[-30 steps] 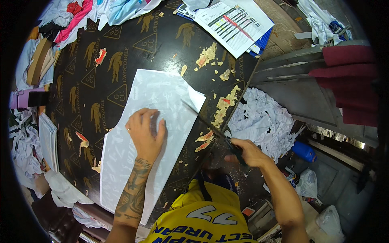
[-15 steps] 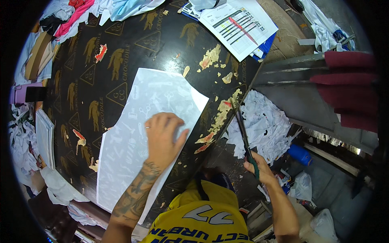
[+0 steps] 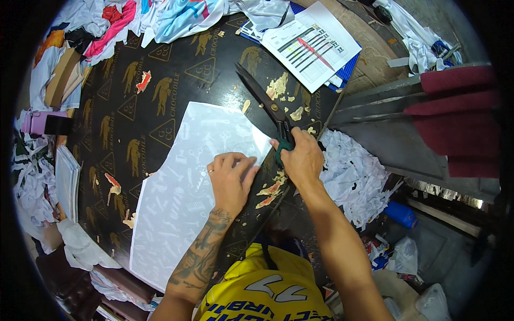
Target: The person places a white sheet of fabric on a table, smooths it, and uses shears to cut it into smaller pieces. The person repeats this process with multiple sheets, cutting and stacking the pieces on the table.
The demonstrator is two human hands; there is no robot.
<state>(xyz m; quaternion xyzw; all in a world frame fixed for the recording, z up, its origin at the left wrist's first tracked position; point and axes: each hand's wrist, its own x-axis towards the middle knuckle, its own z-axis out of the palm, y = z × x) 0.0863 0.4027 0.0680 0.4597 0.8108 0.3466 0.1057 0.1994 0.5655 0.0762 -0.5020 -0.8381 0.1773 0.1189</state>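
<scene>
A whitish cut piece of fabric (image 3: 171,214) with a faint printed pattern lies flat on the black table (image 3: 123,101), its right edge near the table's edge. My left hand (image 3: 231,179) rests on the fabric's right part, fingers slightly bent and thumb apart. At the fabric's upper right corner, my right hand (image 3: 302,158) is closed around the green-wrapped handles of large dark scissors (image 3: 262,96). Their blades look closed and lie over the table, pointing up and left, beside the fabric. Part of the handles is hidden by my right hand.
Printed sheets with a red pen (image 3: 313,51) lie on a blue folder at the far right. Heaped white scraps (image 3: 353,176) fill the floor beside the table. Colourful clothes (image 3: 182,18) lie along the far edge. A stack of white sheets (image 3: 67,182) stands left.
My right hand has brought the scissors from beside the table, over the scrap heap, up and left onto the table next to the fabric. My left hand has stayed on the fabric, shifting slightly.
</scene>
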